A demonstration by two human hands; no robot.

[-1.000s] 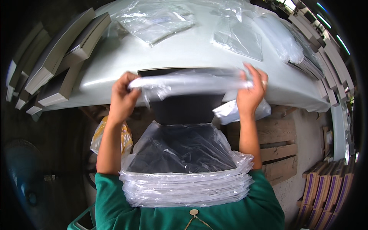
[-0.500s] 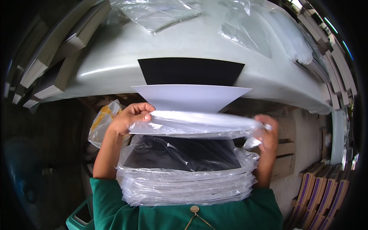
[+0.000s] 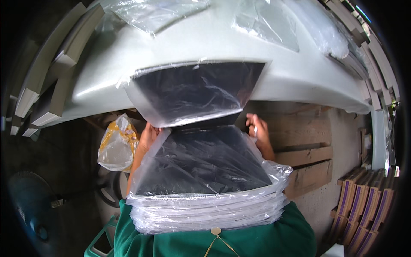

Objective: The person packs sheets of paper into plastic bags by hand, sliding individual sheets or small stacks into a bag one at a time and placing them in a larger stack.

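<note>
Pale, glossy-covered broad table spreads before me.
Close to me sits a thick stack of black sheets bagged in clear plastic; beyond it, one plastic-wrapped black rectangular sheet slants up before the table's edge. Brown wooden slats lie rightward. My left hand is at that sheet's lower left corner, its grip hidden; my right hand, half-open, looks empty.

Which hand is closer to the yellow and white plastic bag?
The left. The left hand is just right of the yellow and white plastic bag; the right hand is much farther right, beyond the stack of plastic-wrapped sheets.
</note>
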